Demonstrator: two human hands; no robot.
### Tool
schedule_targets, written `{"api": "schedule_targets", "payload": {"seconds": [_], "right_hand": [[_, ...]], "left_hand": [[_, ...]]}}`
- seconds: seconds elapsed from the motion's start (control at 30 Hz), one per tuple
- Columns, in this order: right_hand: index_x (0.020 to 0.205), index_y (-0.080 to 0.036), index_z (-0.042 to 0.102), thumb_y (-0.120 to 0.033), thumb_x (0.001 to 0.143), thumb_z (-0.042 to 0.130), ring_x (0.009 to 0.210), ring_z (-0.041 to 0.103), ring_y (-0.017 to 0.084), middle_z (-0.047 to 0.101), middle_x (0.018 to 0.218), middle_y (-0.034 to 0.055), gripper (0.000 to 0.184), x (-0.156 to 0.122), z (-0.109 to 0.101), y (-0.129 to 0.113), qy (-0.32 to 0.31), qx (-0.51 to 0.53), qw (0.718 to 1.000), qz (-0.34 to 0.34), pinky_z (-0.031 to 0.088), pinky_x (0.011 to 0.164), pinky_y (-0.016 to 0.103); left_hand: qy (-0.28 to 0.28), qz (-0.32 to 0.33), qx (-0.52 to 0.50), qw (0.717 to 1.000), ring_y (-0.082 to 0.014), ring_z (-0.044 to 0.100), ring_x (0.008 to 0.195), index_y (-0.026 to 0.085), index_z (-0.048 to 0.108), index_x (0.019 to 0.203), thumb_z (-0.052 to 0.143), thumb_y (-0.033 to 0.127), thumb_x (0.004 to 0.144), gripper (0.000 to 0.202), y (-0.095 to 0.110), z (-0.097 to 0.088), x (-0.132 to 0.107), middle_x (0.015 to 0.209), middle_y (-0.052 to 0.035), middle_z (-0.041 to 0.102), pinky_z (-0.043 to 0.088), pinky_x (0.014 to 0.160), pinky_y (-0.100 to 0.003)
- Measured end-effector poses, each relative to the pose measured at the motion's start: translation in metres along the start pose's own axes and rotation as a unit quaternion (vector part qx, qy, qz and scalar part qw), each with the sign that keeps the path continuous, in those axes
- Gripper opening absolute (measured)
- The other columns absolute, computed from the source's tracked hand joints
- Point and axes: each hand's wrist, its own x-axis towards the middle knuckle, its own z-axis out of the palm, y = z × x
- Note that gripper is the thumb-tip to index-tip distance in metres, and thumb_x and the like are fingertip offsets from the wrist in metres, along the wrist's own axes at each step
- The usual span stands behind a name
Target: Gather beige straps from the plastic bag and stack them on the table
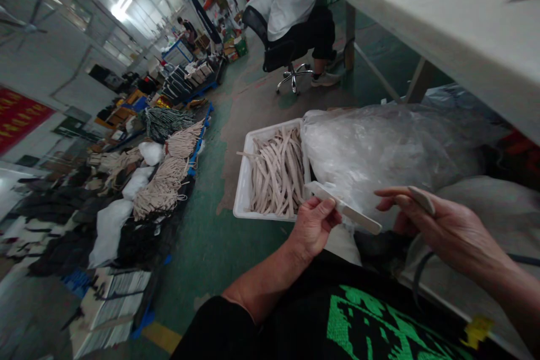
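My left hand [314, 225] is closed, thumb on top, around a flat beige strap [358, 218] with a rounded end that points right. Some clear plastic shows beside those fingers. To the right, my right hand [442, 222] hangs apart from that strap, its fingers bent and a fingertip reaching left. A small beige rounded strip [422, 201] pokes up at its thumb and forefinger; the rest is hidden. Just beyond my left hand, a white plastic bin [242, 194] holds many similar long beige straps [276, 171] in a loose heap.
Crumpled clear plastic bags [379, 140] lie right of the bin, below a pale worktable [442, 11]. A person in a white shirt [291, 0] sits on a black office chair [274, 56]. Pallets at left bear beige strap bundles [162, 188] and stacked goods.
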Motion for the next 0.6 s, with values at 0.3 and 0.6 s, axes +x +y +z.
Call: {"api": "schedule_targets", "payload": {"seconds": [0.3, 0.6], "right_hand": [[0.123, -0.033, 0.073, -0.035, 0.103, 0.046, 0.060, 0.066, 0.010, 0.072, 0.093, 0.0030, 0.034, -0.007, 0.018, 0.011, -0.067, -0.088, 0.960, -0.259, 0.045, 0.048, 0.019], [0.098, -0.034, 0.074, -0.038, 0.100, 0.053, 0.071, 0.073, 0.017, 0.076, 0.084, 0.0023, 0.021, -0.014, -0.013, 0.009, -0.112, -0.031, 0.956, -0.268, 0.058, 0.056, 0.022]], "left_hand": [[-0.078, -0.099, 0.005, 0.992, -0.0130, 0.061, 0.065, 0.013, 0.069, 0.075, 0.095, 0.036, 0.055, 0.040, -0.014, -0.008, -0.003, 0.072, -0.0024, 0.067, 0.050, 0.065, -0.025], [0.048, -0.157, -0.150, 0.975, -0.0182, 0.071, 0.079, 0.001, 0.067, 0.109, 0.044, 0.040, 0.102, 0.046, 0.001, -0.036, 0.052, 0.089, -0.0152, 0.072, 0.057, 0.075, -0.028]]}}
